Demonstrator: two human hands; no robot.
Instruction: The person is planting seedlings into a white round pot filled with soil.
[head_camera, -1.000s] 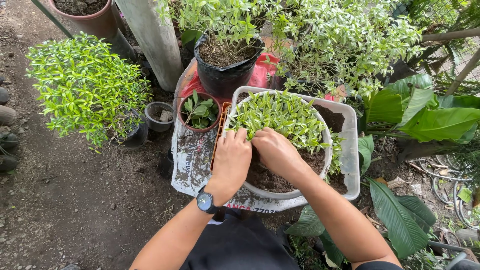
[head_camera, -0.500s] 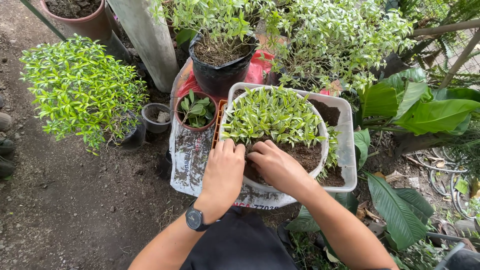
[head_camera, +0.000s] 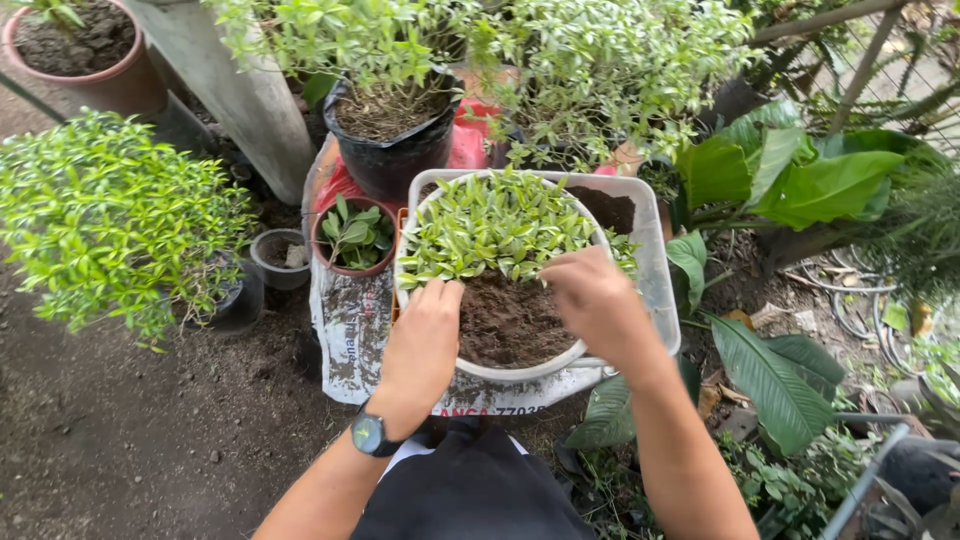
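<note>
A round white pot (head_camera: 520, 372) of dark soil (head_camera: 505, 320) holds a dense clump of small pale-green plants (head_camera: 495, 225) in its far half. The pot sits inside a clear plastic tub (head_camera: 655, 260). My left hand (head_camera: 425, 335), a watch on its wrist, rests on the pot's near left rim with fingers reaching the soil. My right hand (head_camera: 595, 295) hovers over the pot's right side, fingers curled at the edge of the plants; whether it pinches anything is hidden.
A small brown pot with a seedling (head_camera: 352, 235) and a black pot with a shrub (head_camera: 385, 130) stand left and behind. A bushy green plant (head_camera: 110, 220) fills the left. Printed sacking (head_camera: 350, 320) lies under the pots. Broad leaves (head_camera: 790, 170) crowd the right. Bare dirt (head_camera: 130, 430) lies at lower left.
Both hands have drawn back from the middle of the pot: the left to the near rim, the right to the right side, baring more soil. The view has moved closer.
</note>
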